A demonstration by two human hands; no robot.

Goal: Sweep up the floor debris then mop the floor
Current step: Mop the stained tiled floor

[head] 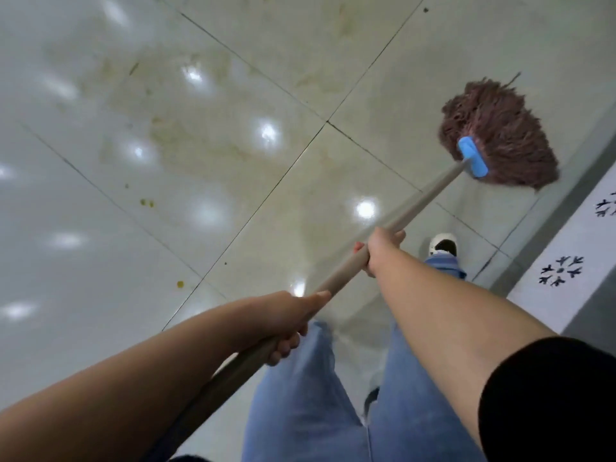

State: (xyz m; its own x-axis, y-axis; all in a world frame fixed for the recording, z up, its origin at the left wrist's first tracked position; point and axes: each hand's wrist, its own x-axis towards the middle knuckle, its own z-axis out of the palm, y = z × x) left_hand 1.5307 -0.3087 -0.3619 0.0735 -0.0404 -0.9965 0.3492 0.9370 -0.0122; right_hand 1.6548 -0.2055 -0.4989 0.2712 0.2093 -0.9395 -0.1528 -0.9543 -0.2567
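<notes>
A mop with a brown string head [496, 135] and a blue clamp [472, 157] lies spread on the pale tiled floor [233, 95] at the upper right. Its long beige handle [423, 198] runs diagonally down to me. My right hand [383, 251] grips the handle about halfway along. Lower on the same handle, my left hand [286, 321] grips it too. Small yellow bits of debris [146, 203] and another spot [180, 284] lie on the tiles to the left. Faint yellowish smears [186, 141] mark the tiles in the middle.
My legs in blue jeans [300, 395] stand below the handle, one white shoe [441, 246] forward near the mop. A grey skirting [566, 181] and a white wall panel with black patterns [563, 270] border the floor on the right.
</notes>
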